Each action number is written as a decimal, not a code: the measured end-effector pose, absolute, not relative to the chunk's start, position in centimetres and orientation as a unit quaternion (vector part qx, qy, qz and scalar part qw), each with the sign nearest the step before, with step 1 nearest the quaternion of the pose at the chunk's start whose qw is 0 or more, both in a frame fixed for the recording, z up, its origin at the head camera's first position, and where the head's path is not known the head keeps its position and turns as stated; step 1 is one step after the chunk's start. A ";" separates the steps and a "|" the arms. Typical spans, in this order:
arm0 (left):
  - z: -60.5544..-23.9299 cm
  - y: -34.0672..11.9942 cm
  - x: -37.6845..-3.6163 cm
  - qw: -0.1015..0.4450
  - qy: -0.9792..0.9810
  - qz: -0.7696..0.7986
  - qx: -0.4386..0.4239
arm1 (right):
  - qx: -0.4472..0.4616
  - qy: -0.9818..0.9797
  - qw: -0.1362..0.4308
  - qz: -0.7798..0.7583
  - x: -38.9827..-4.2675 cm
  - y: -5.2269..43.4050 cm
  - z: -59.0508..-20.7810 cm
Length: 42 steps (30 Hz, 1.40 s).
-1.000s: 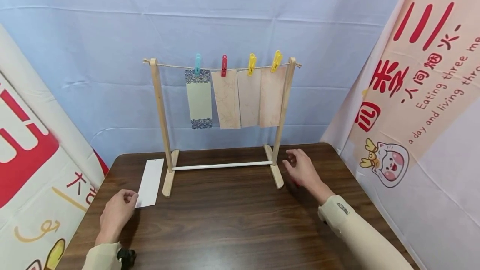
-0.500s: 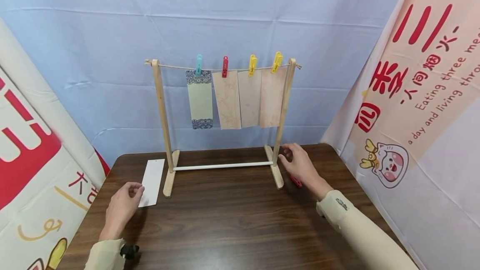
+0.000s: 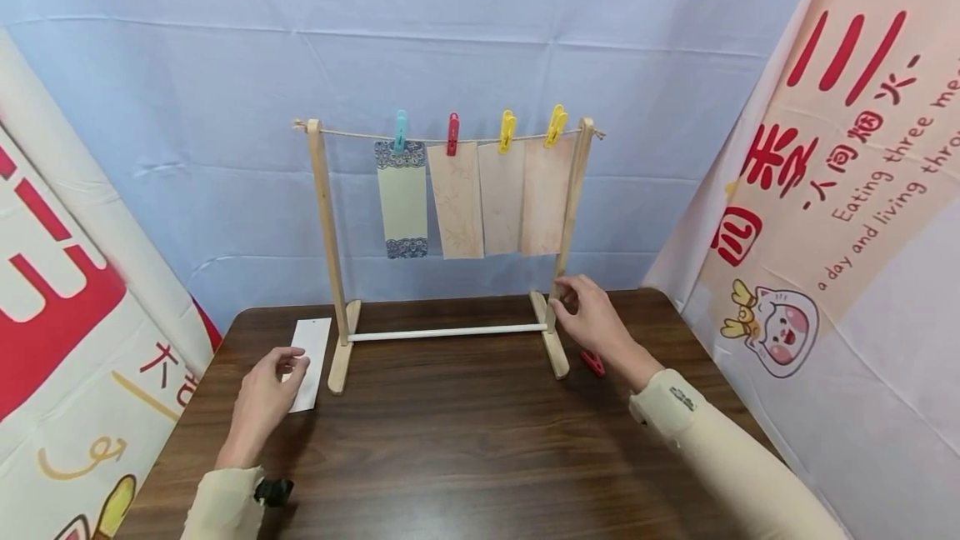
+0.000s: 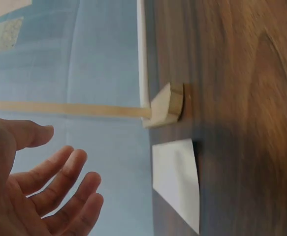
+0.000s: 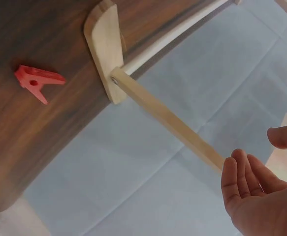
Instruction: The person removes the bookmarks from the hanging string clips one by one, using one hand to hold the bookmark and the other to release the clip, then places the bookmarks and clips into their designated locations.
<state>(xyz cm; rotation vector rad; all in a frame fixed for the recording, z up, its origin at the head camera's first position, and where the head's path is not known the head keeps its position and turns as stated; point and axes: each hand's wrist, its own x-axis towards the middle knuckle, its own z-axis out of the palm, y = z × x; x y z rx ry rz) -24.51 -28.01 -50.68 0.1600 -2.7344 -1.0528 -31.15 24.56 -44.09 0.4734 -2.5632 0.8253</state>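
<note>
My left hand (image 3: 266,398) hovers over the white card (image 3: 315,357) lying on the table at the left; in the left wrist view its fingers are relaxed and apart, with nothing between them. Beside the right post of the wooden stand (image 3: 322,223), my right hand (image 3: 597,327) is raised with loosely bent fingers, holding nothing. Below it a red clothespin (image 5: 37,82) lies on the table. From the stand's string hang a blue-patterned card (image 3: 402,202) under a blue clothespin (image 3: 401,132), and several beige cards (image 3: 457,202) under red and yellow clothespins (image 3: 507,132).
The stand's feet (image 3: 555,352) and white crossbar (image 3: 450,332) rest on the dark wooden table (image 3: 450,457). A pale blue cloth (image 3: 187,148) hangs behind. Printed banners (image 3: 787,315) flank both sides.
My left hand has moved forward and right over the white card. My right hand has shifted left and slightly up towards the stand's post, uncovering the red clothespin on the table.
</note>
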 end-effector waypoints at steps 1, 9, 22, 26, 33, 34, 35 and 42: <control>-50.6 -27.8 -24.6 0.108 -0.926 -0.359 0.047 | 0.171 -0.918 0.200 0.296 -31.2 24.5 -43.9; -50.1 -25.9 -25.4 0.154 -0.912 -0.381 0.005 | 0.181 -0.920 0.184 0.294 -31.2 23.7 -42.6; -49.0 -24.4 -26.5 0.151 -0.898 -0.411 -0.039 | 0.218 -0.907 0.198 0.300 -31.5 22.3 -40.1; -48.4 -23.9 -26.8 0.143 -0.896 -0.418 -0.043 | 0.237 -0.901 0.206 0.301 -31.7 21.9 -39.3; -47.6 -22.9 -27.4 0.146 -0.890 -0.428 -0.054 | 0.256 -0.896 0.216 0.292 -31.9 21.3 -38.2; -47.5 -22.8 -27.5 0.147 -0.889 -0.430 -0.055 | 0.257 -0.896 0.217 0.291 -31.9 21.2 -38.1; -47.4 -22.7 -27.6 0.149 -0.888 -0.431 -0.057 | 0.259 -0.895 0.217 0.291 -32.0 21.1 -37.9; -46.8 -22.1 -28.2 0.144 -0.884 -0.440 -0.066 | 0.265 -0.893 0.218 0.292 -32.1 20.2 -36.6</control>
